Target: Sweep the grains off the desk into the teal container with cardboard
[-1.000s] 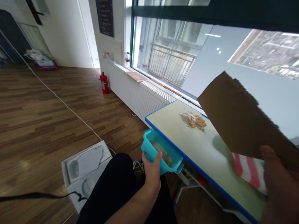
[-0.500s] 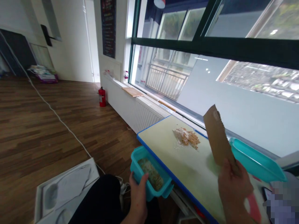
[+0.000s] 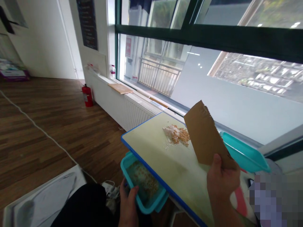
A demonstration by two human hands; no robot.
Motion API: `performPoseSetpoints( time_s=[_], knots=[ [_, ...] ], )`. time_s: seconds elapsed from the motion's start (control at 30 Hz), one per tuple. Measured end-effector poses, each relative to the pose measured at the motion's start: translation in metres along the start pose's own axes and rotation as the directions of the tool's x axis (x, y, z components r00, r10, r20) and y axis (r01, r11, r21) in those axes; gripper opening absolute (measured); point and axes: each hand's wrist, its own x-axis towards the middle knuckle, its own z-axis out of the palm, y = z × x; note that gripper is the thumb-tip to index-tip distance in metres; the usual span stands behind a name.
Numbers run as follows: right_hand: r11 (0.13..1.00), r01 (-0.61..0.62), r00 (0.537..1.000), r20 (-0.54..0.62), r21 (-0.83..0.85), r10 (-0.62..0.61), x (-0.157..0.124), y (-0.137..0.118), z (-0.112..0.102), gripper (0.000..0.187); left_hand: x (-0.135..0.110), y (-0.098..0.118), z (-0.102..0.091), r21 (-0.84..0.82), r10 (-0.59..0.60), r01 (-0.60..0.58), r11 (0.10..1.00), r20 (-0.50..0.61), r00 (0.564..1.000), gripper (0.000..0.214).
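Observation:
My left hand [image 3: 129,201] grips the near rim of a teal plastic box [image 3: 142,184] held just under the front edge of a pale green table with a blue rim [image 3: 151,148]. The box holds a layer of grains. My right hand [image 3: 221,181] is closed on a torn piece of brown cardboard [image 3: 204,137], upright on the tabletop. Just left of the cardboard lies a small pile of white rice and tan grains [image 3: 176,135].
A second teal tray [image 3: 243,154] sits on the table's far right side. A white radiator [image 3: 132,110] runs under the window. A red fire extinguisher [image 3: 87,95] stands on the wooden floor. A white foam packing piece [image 3: 42,201] lies beside my leg.
The view has swung right and closer. The cardboard has come down from mid-air to stand on the table next to the grain pile. The teal box stays under the table edge.

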Motion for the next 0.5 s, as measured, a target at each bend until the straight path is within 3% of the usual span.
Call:
performPoseSetpoints(
  time_s=[0.1,0.23,0.33,0.5],
  knots=[
    [0.998,0.000,1.000,0.001,0.057,0.000,0.003,0.002,0.007,0.042,0.003,0.007,-0.004,-0.053,-0.024,0.025,0.998,0.004,1.000,0.062],
    [0.988,-0.011,0.999,0.040,0.154,0.005,0.005,0.009,0.010,0.037,0.004,0.016,-0.006,-0.132,-0.087,0.076,0.988,-0.079,0.993,0.052],
    [0.977,-0.043,0.999,0.008,0.209,0.042,0.005,0.012,0.010,0.033,0.005,0.019,-0.005,-0.159,-0.132,0.116,0.980,-0.097,0.986,0.049],
    [0.942,-0.079,0.997,0.042,0.325,0.069,0.008,0.009,0.010,0.038,0.006,0.020,-0.005,-0.144,-0.114,0.100,0.984,-0.090,0.989,0.048]
  ],
)
